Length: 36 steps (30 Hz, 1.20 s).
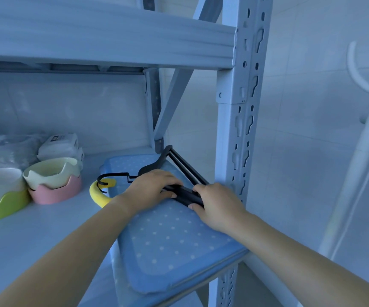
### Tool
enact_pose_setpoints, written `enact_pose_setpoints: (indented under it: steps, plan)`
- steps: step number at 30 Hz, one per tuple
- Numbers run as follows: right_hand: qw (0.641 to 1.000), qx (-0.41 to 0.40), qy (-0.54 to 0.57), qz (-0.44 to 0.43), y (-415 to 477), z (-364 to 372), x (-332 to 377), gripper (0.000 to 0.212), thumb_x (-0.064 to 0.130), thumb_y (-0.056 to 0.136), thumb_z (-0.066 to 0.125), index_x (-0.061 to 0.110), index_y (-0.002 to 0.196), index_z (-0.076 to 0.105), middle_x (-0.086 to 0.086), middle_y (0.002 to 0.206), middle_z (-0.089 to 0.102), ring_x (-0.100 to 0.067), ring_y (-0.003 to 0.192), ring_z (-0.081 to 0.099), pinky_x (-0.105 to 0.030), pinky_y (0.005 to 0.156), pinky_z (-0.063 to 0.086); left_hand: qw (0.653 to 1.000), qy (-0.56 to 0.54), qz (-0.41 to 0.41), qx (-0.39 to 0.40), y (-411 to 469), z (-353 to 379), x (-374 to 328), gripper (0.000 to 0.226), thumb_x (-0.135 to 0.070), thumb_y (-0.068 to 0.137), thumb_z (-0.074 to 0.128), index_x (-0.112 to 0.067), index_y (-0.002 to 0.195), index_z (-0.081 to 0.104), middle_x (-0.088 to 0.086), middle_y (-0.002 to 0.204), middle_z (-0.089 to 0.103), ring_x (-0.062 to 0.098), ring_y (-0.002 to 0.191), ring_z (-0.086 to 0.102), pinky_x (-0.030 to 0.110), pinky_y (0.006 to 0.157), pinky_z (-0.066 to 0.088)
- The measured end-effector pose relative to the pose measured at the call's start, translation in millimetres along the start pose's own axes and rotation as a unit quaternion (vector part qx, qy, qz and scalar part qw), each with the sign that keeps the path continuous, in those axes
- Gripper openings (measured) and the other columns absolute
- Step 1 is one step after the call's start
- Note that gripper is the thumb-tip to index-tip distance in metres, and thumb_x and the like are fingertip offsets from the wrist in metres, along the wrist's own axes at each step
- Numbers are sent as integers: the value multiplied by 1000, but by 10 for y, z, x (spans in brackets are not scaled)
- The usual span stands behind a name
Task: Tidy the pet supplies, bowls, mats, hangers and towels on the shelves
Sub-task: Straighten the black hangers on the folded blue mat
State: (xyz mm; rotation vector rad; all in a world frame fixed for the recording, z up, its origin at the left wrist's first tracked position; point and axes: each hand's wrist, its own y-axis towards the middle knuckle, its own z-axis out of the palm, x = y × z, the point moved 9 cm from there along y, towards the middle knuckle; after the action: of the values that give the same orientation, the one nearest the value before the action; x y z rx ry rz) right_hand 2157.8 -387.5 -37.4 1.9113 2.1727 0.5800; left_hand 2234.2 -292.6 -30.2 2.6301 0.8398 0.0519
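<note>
Shelf [46, 229]: pale metal rack board. The mat lies on its right end, with the mat's front corner hanging past the shelf edge.
Post [236, 129]: slotted upright, just right of the mat's far half.
Mat [170, 244]: blue, white-dotted, padded. It sits askew to the shelf front. Landmark for all entries below.
Hangers [185, 167]: black, several stacked as one bundle, flat on the mat's far half. Hooks reach past the mat's left edge; bars run toward its far right corner, close to the post.
Bowls [52, 182]: stacked pairs left of the mat, apart from it. Cream on pink is nearer, white on green farther left.
Packets [59, 145]: white wrapped packs beyond the bowls, left of the mat's far corner.
Yellow piece [97, 193]: curved, foam-like, at the mat's left edge under the hooks. Identity not clear.
Left hand [152, 187]: over the mat's middle, fingers curled over the bundle near the necks, gripping it.
Right hand [216, 204]: toward the mat's right edge, fingers and thumb wrapped round the bundle's near arm.
Step (judged): squaring the hangers into one neat stack on the mat.
Method: squeeze the arms together from both grips until the shoulders line up, with all hooks facing one way.
Watch: hooks may snag the yellow piece and bars may knock the post. The mat is soft and overhangs, so press lightly or it may slide.
After (judged): the mat probably wants straightening on the shelf.
</note>
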Motion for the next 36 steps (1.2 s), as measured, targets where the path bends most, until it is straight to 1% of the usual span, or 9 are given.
enact_pose_setpoints:
  steps: [5,13,18,21,23,25,30,33,36]
  plan:
    - [1000,-2,-13,-18,-9,-1,17,29,39,90,53,13,103,54,-2,78,55,-23,70,54,-29,55,37,1000,-10,-16,-7,-10,-16,-1,29,-30,87,63,-27,116,62,-12,111,62,7,106,48,10,83,25]
    - [999,-9,47,-19,-28,-34,-4,31,39,87,59,15,106,57,-1,80,60,-21,71,56,-31,59,45,999,9,-35,21,-84,0,9,27,-34,88,61,-29,114,58,-12,108,61,9,103,48,24,87,37]
    - [998,-7,58,-23,-40,-53,-4,25,37,88,58,14,98,60,-2,76,61,-21,70,57,-31,58,44,998,22,-45,36,-101,24,-64,26,-31,90,57,-27,116,55,-11,109,61,12,103,52,32,87,43]
    - [989,-27,146,-25,-74,-181,-65,25,31,89,59,10,100,65,-3,90,67,-19,79,61,-33,72,50,998,6,-30,59,-66,39,-164,29,-31,90,58,-26,119,56,-12,112,61,9,105,53,33,89,44]
    - [977,-54,205,-24,-125,-337,-170,23,26,88,60,14,107,66,2,100,67,-11,89,62,-32,82,51,998,5,-21,60,-71,53,-231,33,-32,90,58,-27,122,54,-12,117,60,8,108,51,30,92,42]
    - [973,-53,223,-28,-210,-440,-294,23,25,87,62,19,109,66,8,103,67,-4,95,60,-30,87,50,998,15,-21,56,-80,64,-252,33,-32,91,56,-28,123,53,-12,117,58,8,108,51,30,91,42]
    - [979,16,195,-56,-519,-322,-401,37,36,83,67,25,118,63,16,119,61,5,108,53,-19,96,42,998,24,-26,49,-89,71,-242,29,-30,92,55,-28,121,54,-11,114,58,10,107,51,30,89,42]
    - [979,-1,191,-66,-665,-255,-415,52,37,81,69,25,129,54,25,129,45,16,116,37,-3,100,24,998,33,-22,54,-98,87,-274,31,-32,91,55,-28,122,52,-11,115,57,11,107,51,27,89,40]
    - [984,-20,174,-46,-752,-233,-471,55,36,82,68,30,133,49,31,130,35,14,118,33,-2,97,20,998,38,-10,58,-150,99,-352,43,-36,92,54,-31,133,44,-13,124,51,8,112,46,21,95,29]
